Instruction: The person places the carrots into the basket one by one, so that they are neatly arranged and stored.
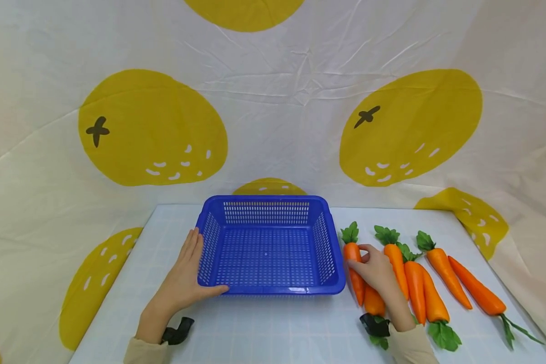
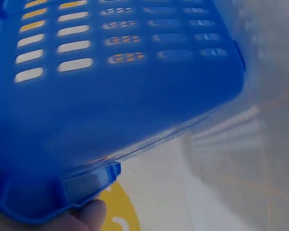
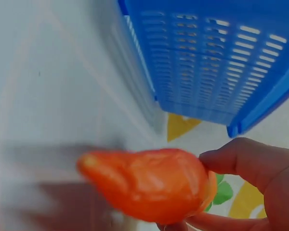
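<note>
My left hand (image 1: 184, 278) is spread against the basket (image 1: 266, 198) at 8 o'clock, right hand (image 1: 376, 269) pinching a carrot (image 1: 352, 252) at its 3 o'clock side; I'd lift straight up, well clear of the rim (image 1: 338, 242)

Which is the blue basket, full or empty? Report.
Empty: in the head view, the blue basket is bare inside; the carrots are outside it.

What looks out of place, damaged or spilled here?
Nothing looks spilled or damaged. The carrots right of the blue basket point mixed ways, some with leaves at the far end, others near. The far-right carrot stands out: stringy greens, not broad leaves.
</note>
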### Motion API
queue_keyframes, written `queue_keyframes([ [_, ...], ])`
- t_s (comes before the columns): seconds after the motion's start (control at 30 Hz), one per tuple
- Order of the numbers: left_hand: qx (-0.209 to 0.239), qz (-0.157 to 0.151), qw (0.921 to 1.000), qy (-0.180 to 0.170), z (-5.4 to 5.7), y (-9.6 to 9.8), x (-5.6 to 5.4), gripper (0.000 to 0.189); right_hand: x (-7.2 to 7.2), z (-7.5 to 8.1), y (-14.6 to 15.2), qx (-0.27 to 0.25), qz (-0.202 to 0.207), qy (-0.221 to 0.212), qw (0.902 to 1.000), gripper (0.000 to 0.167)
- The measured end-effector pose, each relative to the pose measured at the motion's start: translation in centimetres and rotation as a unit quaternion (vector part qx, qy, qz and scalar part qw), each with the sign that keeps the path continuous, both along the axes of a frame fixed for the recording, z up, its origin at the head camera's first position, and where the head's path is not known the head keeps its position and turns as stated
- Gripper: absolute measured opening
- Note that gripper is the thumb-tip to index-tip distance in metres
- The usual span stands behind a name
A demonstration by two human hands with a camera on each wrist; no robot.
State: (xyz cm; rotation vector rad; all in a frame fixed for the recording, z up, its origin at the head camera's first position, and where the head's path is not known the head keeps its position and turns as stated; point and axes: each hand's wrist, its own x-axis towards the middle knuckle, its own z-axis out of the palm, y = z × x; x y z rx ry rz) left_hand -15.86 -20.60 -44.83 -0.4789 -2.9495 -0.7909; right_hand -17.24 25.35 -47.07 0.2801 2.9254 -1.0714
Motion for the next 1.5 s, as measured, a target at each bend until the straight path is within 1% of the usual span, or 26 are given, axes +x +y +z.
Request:
queue_keyframes([
  [0.13, 0.021, -0.006, 0.9997, -0.004, -0.1, -0.4, 0.0, 0.141, 0.1, 0.5, 0.4, -0.028, -0.006, 0.005, 0.9996, 0.061],
  [0.27, 0.021, -0.010, 0.9997, 0.003, -0.1, -0.5, -0.1, 0.142, 0.3, 1.6, 0.6, -0.062, -0.018, -0.001, 0.9979, 0.065],
  [0.4, 0.016, -0.008, 0.9998, 0.007, 0.0, -0.4, -0.1, 0.142, 0.6, 2.8, 0.6, -0.110, -0.036, -0.007, 0.9933, 0.064],
  [0.5, 0.011, -0.006, 0.9999, 0.008, 0.0, -0.4, -0.1, 0.143, 0.8, 3.5, 0.7, -0.144, -0.040, 0.000, 0.9887, 0.063],
  [0.57, 0.011, -0.008, 0.9999, 0.009, 0.0, -0.4, -0.1, 0.142, 0.9, 3.9, 0.8, -0.156, -0.038, 0.006, 0.9869, 0.064],
  [0.7, 0.013, -0.010, 0.9998, 0.007, 0.1, -0.3, -0.1, 0.141, 0.9, 4.8, 1.0, -0.164, -0.030, 0.021, 0.9859, 0.066],
  [0.83, 0.011, -0.007, 0.9999, 0.003, 0.1, -0.3, -0.1, 0.140, 0.5, 5.8, 0.8, -0.159, -0.018, 0.040, 0.9862, 0.065],
  [1.0, 0.009, -0.005, 0.9999, 0.005, 0.1, -0.3, 0.0, 0.139, -0.2, 7.7, -0.1, -0.153, -0.009, 0.047, 0.9870, 0.064],
  [1.13, 0.006, -0.006, 0.9999, 0.013, 0.0, -0.3, -0.1, 0.139, -0.7, 9.4, -0.8, -0.147, 0.000, 0.049, 0.9879, 0.065],
  [1.23, 0.009, -0.007, 0.9998, 0.016, 0.0, -0.3, -0.1, 0.139, -1.1, 10.4, -1.4, -0.145, 0.008, 0.056, 0.9878, 0.065],
  [1.4, 0.008, -0.005, 0.9999, 0.002, 0.1, -0.3, -0.2, 0.141, -2.1, 11.4, -2.6, -0.154, 0.025, 0.071, 0.9852, 0.064],
  [1.5, 0.006, -0.003, 0.9999, -0.008, 0.2, -0.3, -0.1, 0.141, -2.6, 11.9, -3.5, -0.170, 0.031, 0.078, 0.9819, 0.062],
])
